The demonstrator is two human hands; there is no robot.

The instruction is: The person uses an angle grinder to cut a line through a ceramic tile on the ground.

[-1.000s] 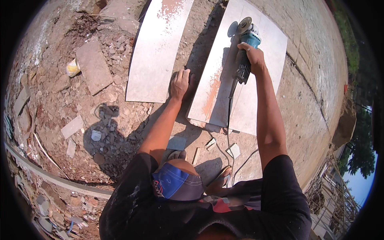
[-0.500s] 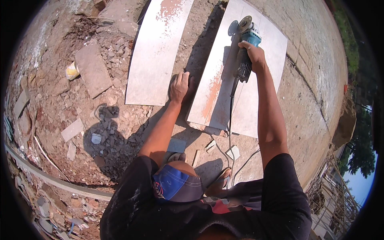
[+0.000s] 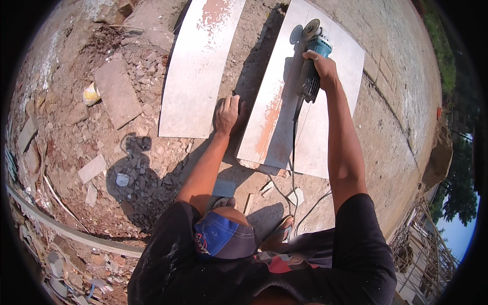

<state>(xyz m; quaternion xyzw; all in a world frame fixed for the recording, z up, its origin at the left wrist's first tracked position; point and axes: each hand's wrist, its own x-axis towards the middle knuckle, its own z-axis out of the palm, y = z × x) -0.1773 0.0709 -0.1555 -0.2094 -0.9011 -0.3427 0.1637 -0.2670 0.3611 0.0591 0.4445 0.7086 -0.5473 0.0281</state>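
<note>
My right hand (image 3: 321, 68) grips a teal and black angle grinder (image 3: 309, 81) over a large white tile (image 3: 340, 122) marked with thin lines and an orange-brown smear. The grinder's disc (image 3: 312, 29) is near the tile's far end, and its black cord trails down toward my feet. My left hand (image 3: 227, 114) has its fingers curled in the gap between that tile and a separate white strip of tile (image 3: 190, 91); whatever they hold, if anything, I cannot make out. The large tile rests on a rough block.
Broken rubble lies to the left, with a stone slab (image 3: 117, 89), a white-and-yellow lump (image 3: 91, 94) and a long beam (image 3: 66, 221). Small offcuts (image 3: 296, 197) and cords lie by my feet. A cracked concrete surface runs along the right, with a boulder (image 3: 437, 155) beyond.
Over the last second the two tiles and my left hand appear slightly lower in the picture. My right hand keeps its grip on the grinder, almost in the same spot.
</note>
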